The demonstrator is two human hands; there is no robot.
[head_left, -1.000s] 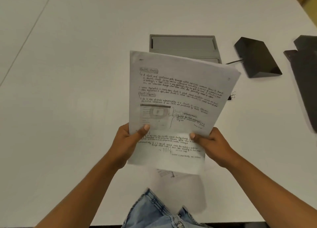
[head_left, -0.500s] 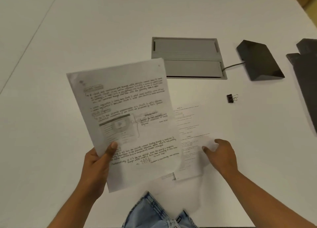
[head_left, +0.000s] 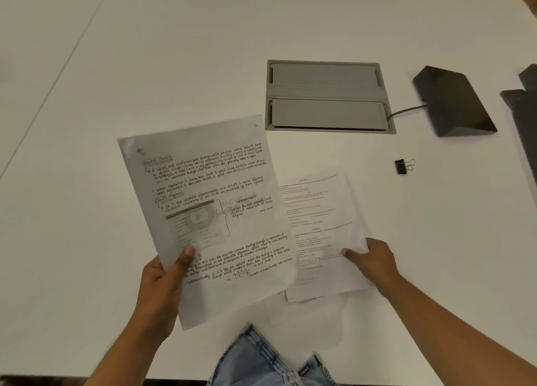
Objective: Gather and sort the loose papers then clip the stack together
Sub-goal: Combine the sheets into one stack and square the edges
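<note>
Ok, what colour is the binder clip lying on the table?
The binder clip is black with silver wire handles, clearest in the head view.

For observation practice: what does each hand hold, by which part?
The left hand grips the handwritten sheet by its lower left edge; the right hand pinches the printed sheet at its right edge.

Open table (head_left: 87,226) spreads left; grey hatch (head_left: 325,95), black wedge (head_left: 453,101) and binder clip (head_left: 402,166) stand far right.

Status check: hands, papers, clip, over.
Left hand grips handwritten sheet. Right hand pinches printed sheet on table. Binder clip lies apart, untouched. Nothing between hand and clip.
</note>
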